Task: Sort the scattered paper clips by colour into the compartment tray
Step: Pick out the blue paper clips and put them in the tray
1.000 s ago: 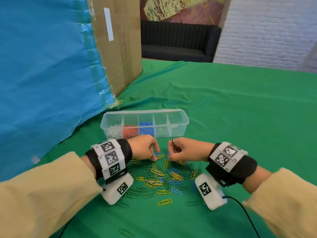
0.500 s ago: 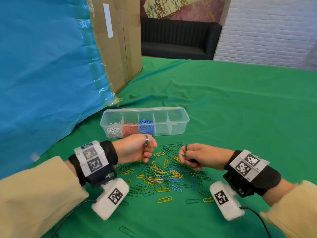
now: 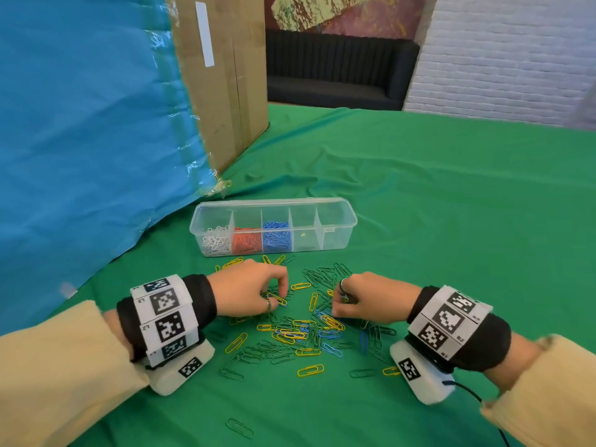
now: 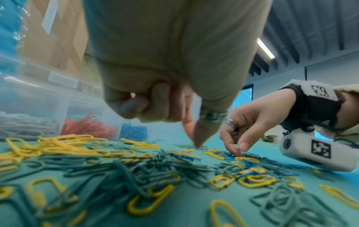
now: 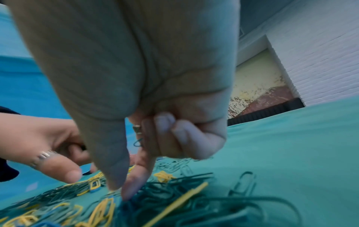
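Both hands are down in the heap of loose paper clips (image 3: 300, 333), which lies on the green cloth (image 3: 451, 221) of the worktop toward its near edge, yellow, green and blue ones mixed.

The left hand (image 3: 248, 293) has its thumb and forefinger reaching down to the clips at the left side of the heap, tips close together over a blue-and-yellow clip; the other fingers are curled into the palm. In the left wrist view, the curled fingers (image 4: 155, 104) seem to enclose something small, but what it is cannot be told.

The right hand (image 3: 364, 300) likewise points thumb and forefinger into the right side of the heap, tips touching the clips. Its remaining fingers (image 5: 174, 135) are curled, and a green clip (image 5: 138, 142) shows tucked beside them in the right wrist view.

The compartment tray (image 3: 338, 217), clear plastic, stands just beyond the heap, farther from the near edge. From its left end, the compartments hold white clips (image 3: 215, 241), red clips (image 3: 246, 241) and blue clips (image 3: 275, 237).

A cardboard box (image 3: 225, 75) and a blue sheet (image 3: 80, 124) stand at the worktop's left side.
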